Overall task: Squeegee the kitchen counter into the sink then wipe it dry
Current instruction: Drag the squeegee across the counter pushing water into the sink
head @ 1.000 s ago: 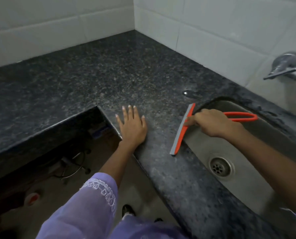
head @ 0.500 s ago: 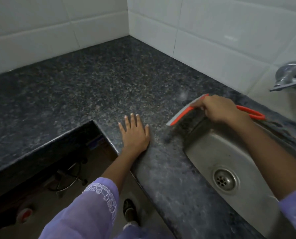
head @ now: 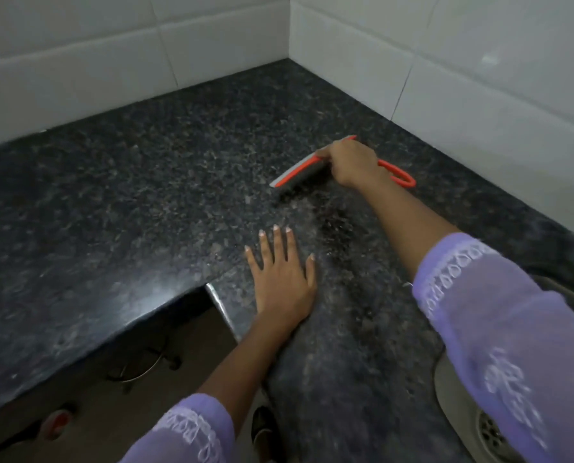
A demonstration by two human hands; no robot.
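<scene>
The orange squeegee point(head: 299, 170) has moved away from the sink point(head: 452, 389), up the dark counter point(head: 128, 195) toward the tiled corner. The right hand point(head: 349, 162) is closed tight around its handle, blade down on the stone. The left hand point(head: 283, 279) stays flat and open near the counter's cut-out edge.

There are no words, numbers, labels or signs to read anywhere here.
</scene>
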